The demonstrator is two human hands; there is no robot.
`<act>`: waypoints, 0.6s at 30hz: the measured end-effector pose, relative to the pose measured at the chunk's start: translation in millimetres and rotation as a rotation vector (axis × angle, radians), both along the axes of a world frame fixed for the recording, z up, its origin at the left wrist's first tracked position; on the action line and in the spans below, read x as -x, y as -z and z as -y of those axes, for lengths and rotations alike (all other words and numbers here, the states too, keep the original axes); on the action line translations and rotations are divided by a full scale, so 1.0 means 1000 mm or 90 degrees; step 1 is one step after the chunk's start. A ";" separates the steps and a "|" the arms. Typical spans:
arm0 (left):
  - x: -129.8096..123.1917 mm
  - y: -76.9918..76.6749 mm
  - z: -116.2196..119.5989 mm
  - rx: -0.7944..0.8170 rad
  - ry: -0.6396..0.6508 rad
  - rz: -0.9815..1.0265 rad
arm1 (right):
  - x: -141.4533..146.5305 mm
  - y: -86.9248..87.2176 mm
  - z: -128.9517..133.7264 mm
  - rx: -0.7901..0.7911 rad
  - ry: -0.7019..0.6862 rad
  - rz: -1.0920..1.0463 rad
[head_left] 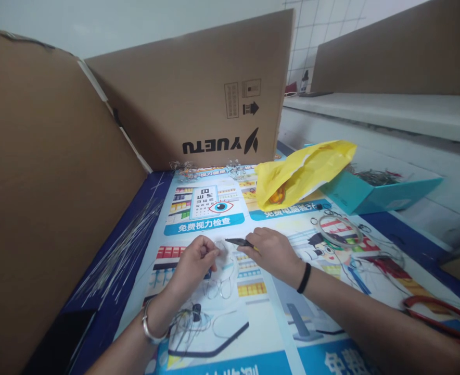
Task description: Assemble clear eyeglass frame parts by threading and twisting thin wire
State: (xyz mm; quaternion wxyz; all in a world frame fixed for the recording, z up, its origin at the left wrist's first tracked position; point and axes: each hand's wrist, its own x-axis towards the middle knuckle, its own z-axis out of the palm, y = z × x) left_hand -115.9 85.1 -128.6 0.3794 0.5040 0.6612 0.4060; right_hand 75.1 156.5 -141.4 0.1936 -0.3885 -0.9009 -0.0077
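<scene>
My left hand [196, 263], a silver bangle on its wrist, is closed in a pinch on a thin wire [232, 260]. The wire is faint and loops out beside the fingertips. My right hand [271, 252], with a black band on the wrist, grips a pair of pliers [238, 242]. Their dark, narrow jaws point left toward my left hand, and a bit of yellow handle shows under the fingers. Below the left hand lies a tangle of thin wire [189, 325] with a small black piece [196, 312] on it.
Long straight wires [116, 255] lie along the left. Cardboard panels [199, 94] stand at the left and back. A yellow bag [304, 174] leans by a teal box [394, 198] of wire pieces. Right of my arm are a wire coil [339, 232] and red-handled tool [441, 312].
</scene>
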 end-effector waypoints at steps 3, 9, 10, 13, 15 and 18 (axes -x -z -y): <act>-0.001 -0.001 0.000 -0.003 0.003 0.000 | 0.000 0.000 0.000 0.007 0.002 -0.006; -0.001 0.000 -0.001 -0.016 -0.023 0.050 | 0.000 0.002 -0.001 -0.001 -0.007 -0.020; -0.001 0.001 -0.001 -0.025 -0.031 0.071 | 0.000 0.002 -0.001 -0.007 -0.007 -0.030; 0.001 0.003 -0.003 -0.051 -0.061 0.125 | 0.001 0.001 -0.001 -0.029 -0.005 -0.075; 0.003 0.004 -0.003 -0.065 -0.075 0.139 | 0.001 0.001 -0.001 -0.047 -0.022 -0.106; 0.003 0.002 -0.004 -0.076 -0.075 0.148 | 0.000 0.003 -0.003 -0.052 -0.049 -0.151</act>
